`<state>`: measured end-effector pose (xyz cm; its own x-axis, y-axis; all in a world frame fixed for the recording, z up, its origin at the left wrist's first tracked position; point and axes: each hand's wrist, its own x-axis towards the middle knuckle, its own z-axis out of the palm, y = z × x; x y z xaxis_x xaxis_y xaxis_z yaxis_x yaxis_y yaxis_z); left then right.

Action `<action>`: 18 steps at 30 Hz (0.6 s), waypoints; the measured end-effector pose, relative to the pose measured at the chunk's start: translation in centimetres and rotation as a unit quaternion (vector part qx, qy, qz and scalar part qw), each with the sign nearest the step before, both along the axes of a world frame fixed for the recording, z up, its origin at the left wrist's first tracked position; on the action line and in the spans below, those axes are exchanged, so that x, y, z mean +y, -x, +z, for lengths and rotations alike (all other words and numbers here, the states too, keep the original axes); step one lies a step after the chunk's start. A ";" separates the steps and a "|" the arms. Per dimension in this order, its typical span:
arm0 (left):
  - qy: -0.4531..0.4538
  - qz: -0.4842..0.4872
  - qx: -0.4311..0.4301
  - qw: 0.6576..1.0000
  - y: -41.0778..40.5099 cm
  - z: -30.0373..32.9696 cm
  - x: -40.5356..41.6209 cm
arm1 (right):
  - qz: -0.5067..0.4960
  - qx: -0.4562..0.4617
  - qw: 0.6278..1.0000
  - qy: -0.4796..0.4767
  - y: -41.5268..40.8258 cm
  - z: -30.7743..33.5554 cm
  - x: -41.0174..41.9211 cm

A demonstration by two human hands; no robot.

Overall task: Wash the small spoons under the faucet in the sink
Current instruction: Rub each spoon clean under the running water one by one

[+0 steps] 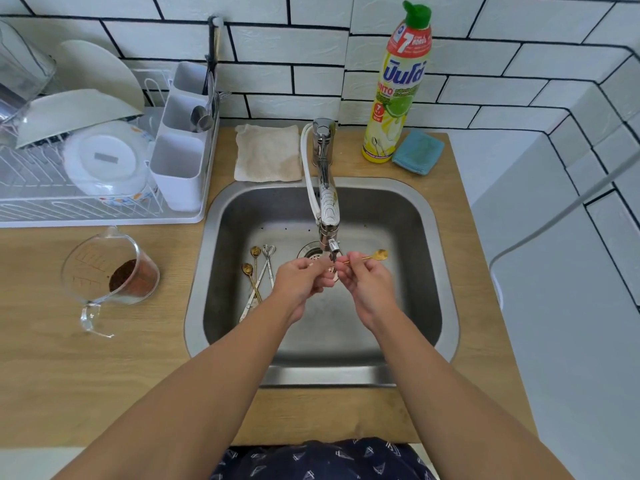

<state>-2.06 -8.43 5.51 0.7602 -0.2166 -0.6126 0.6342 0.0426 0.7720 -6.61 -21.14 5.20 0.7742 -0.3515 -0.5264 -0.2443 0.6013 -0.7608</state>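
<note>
While both hands meet under the faucet (327,202), I read the head view as follows. My right hand (367,282) pinches a gold spoon (372,256) by its handle, bowl pointing right, just beside the spout. My left hand (301,280) has its fingers curled at the handle's other end; whether it grips the handle I cannot tell. More spoons (258,271), gold and silver, lie on the sink (429,244) floor at the left, beside the drain (313,252). A soap bottle (398,88) stands behind the sink, and a measuring cup (110,271) sits on the counter at left.
</note>
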 end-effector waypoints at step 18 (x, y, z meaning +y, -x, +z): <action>0.053 -0.111 -0.008 0.992 -0.4 0.6 0.9 | -0.052 -0.002 0.998 -0.039 0.1 0.4 -1.1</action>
